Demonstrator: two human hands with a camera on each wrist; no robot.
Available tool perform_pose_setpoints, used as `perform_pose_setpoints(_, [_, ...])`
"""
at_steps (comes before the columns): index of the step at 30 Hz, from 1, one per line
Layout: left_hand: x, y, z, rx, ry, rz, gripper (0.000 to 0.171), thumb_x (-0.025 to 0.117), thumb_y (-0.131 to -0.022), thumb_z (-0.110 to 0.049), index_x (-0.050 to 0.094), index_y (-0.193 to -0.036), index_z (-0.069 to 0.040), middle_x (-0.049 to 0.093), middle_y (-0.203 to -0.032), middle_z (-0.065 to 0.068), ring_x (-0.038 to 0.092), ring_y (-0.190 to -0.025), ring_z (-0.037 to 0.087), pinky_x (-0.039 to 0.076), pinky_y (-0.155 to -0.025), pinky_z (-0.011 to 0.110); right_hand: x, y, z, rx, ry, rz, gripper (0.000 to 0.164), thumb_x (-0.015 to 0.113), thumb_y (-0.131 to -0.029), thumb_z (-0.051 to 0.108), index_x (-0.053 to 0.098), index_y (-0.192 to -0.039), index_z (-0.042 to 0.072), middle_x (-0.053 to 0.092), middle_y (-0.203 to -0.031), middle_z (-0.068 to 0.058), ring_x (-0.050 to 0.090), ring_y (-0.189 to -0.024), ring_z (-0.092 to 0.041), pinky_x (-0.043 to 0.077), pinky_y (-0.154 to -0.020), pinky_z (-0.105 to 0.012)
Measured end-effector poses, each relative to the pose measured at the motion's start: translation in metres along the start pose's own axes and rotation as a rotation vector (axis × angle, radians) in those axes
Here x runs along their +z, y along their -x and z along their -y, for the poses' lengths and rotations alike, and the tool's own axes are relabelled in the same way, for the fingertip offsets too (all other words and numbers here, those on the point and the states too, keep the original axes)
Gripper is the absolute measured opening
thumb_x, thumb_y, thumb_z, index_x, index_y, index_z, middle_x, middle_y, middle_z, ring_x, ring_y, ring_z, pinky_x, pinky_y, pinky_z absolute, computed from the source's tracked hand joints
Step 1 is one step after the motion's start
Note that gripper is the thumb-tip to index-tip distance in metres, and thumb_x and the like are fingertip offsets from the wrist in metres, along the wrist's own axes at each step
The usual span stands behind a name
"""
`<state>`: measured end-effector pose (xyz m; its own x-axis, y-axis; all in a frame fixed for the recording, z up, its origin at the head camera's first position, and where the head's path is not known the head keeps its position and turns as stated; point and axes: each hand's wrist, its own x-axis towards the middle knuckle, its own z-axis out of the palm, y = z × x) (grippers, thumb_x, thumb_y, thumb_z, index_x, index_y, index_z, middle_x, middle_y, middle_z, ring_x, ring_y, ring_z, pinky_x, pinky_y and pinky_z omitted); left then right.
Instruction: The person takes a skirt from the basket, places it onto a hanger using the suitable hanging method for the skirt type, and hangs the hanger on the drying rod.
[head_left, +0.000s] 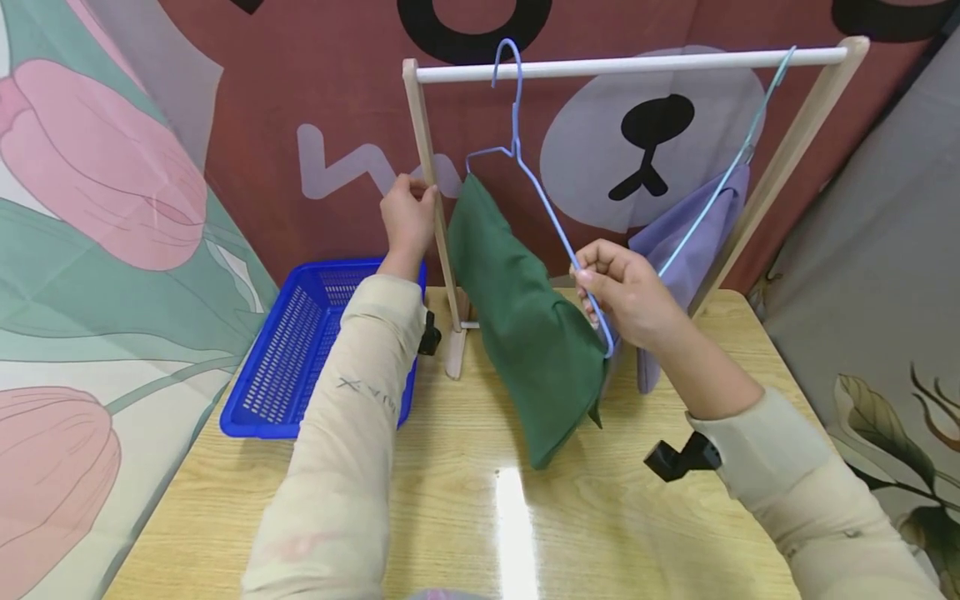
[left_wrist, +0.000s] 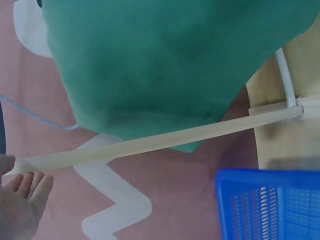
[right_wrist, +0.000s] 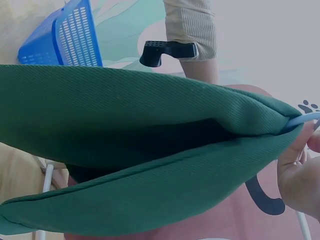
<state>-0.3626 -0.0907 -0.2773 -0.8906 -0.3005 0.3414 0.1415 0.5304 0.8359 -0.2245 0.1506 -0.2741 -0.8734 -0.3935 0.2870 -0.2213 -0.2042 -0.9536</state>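
Note:
A blue hanger (head_left: 551, 212) slants down to the right with a green cloth (head_left: 517, 308) draped over it. Its hook overlaps the white rod of the rack (head_left: 637, 63); whether it rests on the rod I cannot tell. With thumb and fingers my right hand (head_left: 630, 292) pinches the hanger near its lower right end. In the right wrist view the cloth (right_wrist: 150, 110) hangs in two layers, parted by a dark gap. My left hand (head_left: 408, 217) holds the rack's left wooden post (left_wrist: 145, 145), its thumb and fingers on either side.
A light teal hanger (head_left: 723, 179) with a purple cloth (head_left: 693, 233) hangs at the rack's right side. On the table (head_left: 450, 500), left of the rack, stands a blue plastic basket (head_left: 258, 429). Printed fabric (head_left: 315, 75) backs the scene.

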Motion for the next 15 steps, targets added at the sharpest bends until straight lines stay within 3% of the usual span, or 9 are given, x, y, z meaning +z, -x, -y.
perform_pose_setpoints(4, [0.001,-0.003,-0.003,0.027,-0.048,0.009,0.025,0.054,-0.092,-0.018,0.057,-0.109,0.0,0.064,-0.103,0.014,0.061,-0.092,0.024,0.05,-0.077,0.028,0.004,-0.006,0.003,0.022,0.017,-0.021,0.017,0.04,-0.091,-0.005,0.05,-0.081,0.005,0.048,-0.068,-0.001,0.045,-0.053,-0.007,0.039,-0.044,-0.018])
perform_pose_setpoints(11, [0.003,-0.006,-0.005,0.105,-0.218,-0.028,0.021,0.053,-0.092,-0.017,0.056,-0.103,0.001,0.061,-0.1,0.016,0.057,-0.097,0.031,0.044,-0.085,0.037,0.009,-0.015,0.004,0.015,0.019,-0.032,0.021,0.039,-0.09,-0.007,0.051,-0.078,0.006,0.048,-0.067,-0.001,0.044,-0.055,-0.007,0.04,-0.047,-0.017])
perform_pose_setpoints(15, [0.005,-0.006,-0.005,0.119,-0.239,-0.03,0.02,0.051,-0.092,-0.015,0.054,-0.103,0.002,0.059,-0.102,0.018,0.056,-0.099,0.033,0.044,-0.086,0.04,0.009,-0.018,0.003,0.016,0.015,-0.044,0.022,0.038,-0.09,-0.007,0.051,-0.077,0.006,0.048,-0.066,0.0,0.044,-0.055,-0.007,0.04,-0.047,-0.017])
